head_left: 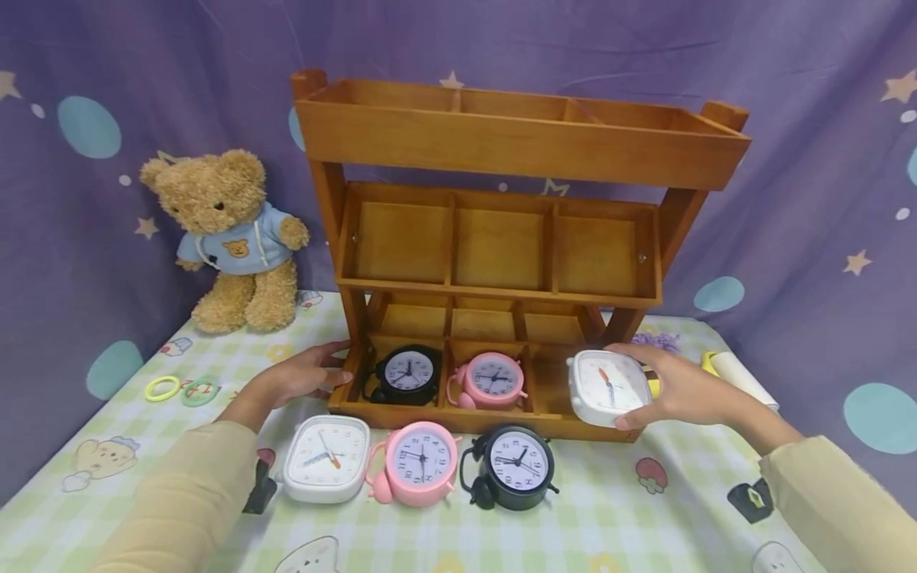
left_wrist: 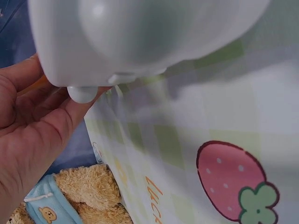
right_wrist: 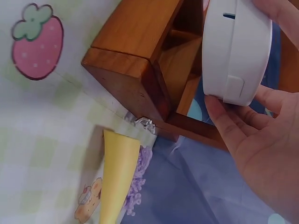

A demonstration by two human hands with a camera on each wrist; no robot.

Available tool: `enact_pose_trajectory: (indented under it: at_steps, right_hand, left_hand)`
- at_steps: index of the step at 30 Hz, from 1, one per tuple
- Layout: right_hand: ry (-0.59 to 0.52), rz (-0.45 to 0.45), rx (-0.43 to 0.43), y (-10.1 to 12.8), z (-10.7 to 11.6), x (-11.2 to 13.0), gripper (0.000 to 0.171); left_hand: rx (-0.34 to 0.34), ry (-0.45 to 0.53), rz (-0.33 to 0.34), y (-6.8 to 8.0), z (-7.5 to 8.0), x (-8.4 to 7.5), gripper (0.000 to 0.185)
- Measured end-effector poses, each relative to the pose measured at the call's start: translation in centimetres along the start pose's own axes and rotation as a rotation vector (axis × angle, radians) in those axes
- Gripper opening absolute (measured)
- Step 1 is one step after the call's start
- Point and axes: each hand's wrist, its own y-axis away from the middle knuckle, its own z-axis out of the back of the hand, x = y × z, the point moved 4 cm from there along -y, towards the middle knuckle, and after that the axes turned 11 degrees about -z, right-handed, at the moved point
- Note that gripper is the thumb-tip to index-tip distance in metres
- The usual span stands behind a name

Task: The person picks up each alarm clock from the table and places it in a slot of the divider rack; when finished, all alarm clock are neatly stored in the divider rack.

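Note:
My right hand (head_left: 662, 386) grips a white square alarm clock (head_left: 609, 386) by its right side, over the right compartment of the bottom tier of a wooden shelf (head_left: 523, 143). In the right wrist view, thumb and fingers hold the clock's white casing (right_wrist: 236, 51). At the shelf's lower left end, my left hand (head_left: 301, 374) holds the side edge between thumb and fingers. A black alarm clock (head_left: 408, 374) sits in the bottom left compartment, a pink alarm clock (head_left: 494, 380) in the middle one.
In front of the shelf stand a second white clock (head_left: 325, 461), a second pink clock (head_left: 419, 465) and a second black clock (head_left: 516, 468). A teddy bear (head_left: 232, 239) sits at the back left, near two rings (head_left: 163, 388). A yellow item (right_wrist: 119, 172) lies right of the shelf.

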Motion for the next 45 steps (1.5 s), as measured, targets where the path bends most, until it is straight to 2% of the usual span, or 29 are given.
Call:
enact_pose_trajectory:
  at_steps: [9,17,21,26,38,45]
  right_hand:
    - [0.086,-0.051,0.032,-3.0,-0.9,0.0,0.097]
    - [0.057,-0.068,0.111,-5.0,-2.1,-0.3,0.096]
    - [0.095,-0.06,0.133,-5.9,-2.8,-0.2,0.096]
    - [0.129,-0.071,0.176,-6.5,-3.4,0.1,0.103]
    - [0.137,-0.096,0.219,-7.2,-4.5,-0.4,0.101]
    - [0.165,-0.055,0.222,-7.4,-4.9,-0.5,0.103]
  left_hand:
    - [-0.005,0.018,-0.011,-0.1,-0.2,0.1,0.075]
    - [-0.009,0.015,-0.015,0.1,-0.1,0.1,0.076]
    - [-0.009,0.018,-0.023,0.0,0.0,0.2,0.075]
    - [-0.004,0.023,-0.027,0.1,-0.1,0.1,0.075]
    - [-0.016,0.029,-0.019,0.2,-0.3,-0.1,0.074]
    - [-0.005,0.011,-0.037,0.3,-0.2,-0.2,0.074]
